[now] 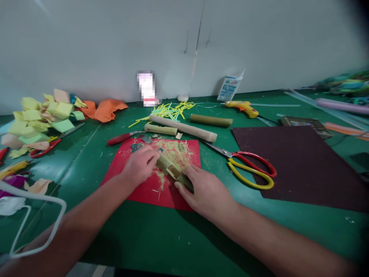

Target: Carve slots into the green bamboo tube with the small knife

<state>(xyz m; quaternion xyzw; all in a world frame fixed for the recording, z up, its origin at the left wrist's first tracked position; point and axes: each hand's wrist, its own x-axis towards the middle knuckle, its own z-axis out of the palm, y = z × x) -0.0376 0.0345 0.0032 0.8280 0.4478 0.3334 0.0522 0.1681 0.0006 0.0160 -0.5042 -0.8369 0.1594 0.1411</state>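
My right hand (204,188) is closed around the near end of a bamboo tube (165,163) with a rectangular opening cut in its side. The tube slants over a red sheet (115,173) strewn with pale shavings and dust. At the tube's far end, my left hand (142,162) is closed, and a small dark blue-grey piece (160,150) shows at its fingertips. Similar dark scraps (147,138) lie just beyond that hand. A red-handled knife (121,138) rests at the sheet's far left corner.
Behind the sheet lie a long pale stick (184,128) and two bamboo pieces, one short (160,129), one at right (211,120). Scissors (250,165) partly overlap a dark sheet (296,165). A yellow glue gun (243,108) sits farther back; folded papers (43,115) pile up at left.
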